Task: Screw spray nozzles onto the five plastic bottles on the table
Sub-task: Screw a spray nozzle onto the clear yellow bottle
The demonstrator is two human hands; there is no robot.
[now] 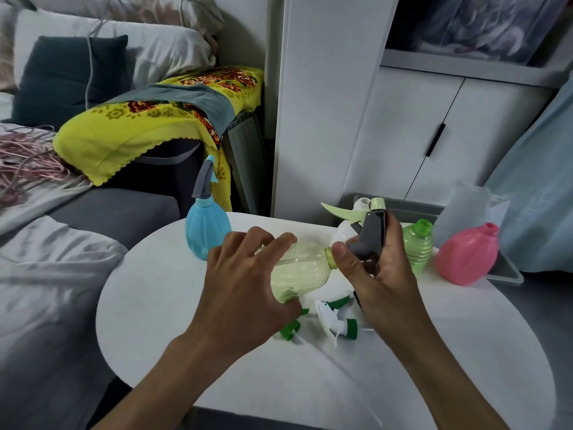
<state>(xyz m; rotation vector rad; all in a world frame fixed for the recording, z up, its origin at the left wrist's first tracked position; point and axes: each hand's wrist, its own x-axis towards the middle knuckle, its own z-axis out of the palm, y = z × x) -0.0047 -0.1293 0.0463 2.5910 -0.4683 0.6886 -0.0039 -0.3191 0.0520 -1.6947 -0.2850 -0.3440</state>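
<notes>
My left hand (245,283) grips a pale yellow-green bottle (302,271), tilted on its side above the round white table (186,352). My right hand (376,265) holds a grey spray nozzle (372,231) with a light green trigger, set at that bottle's neck. A blue bottle (206,231) with a grey nozzle fitted stands upright at the back left. A white bottle (345,231) shows partly behind the nozzle. A green ribbed bottle (417,246) and a pink bottle (468,254) stand open-necked at the right. Two loose green-and-white nozzles (336,321) lie on the table below my hands.
A grey tray (505,271) sits at the table's right rear, with a clear plastic bag (465,206) on it. White cabinets (403,125) stand behind. A grey sofa with bedding and a yellow floral cloth (148,128) is to the left.
</notes>
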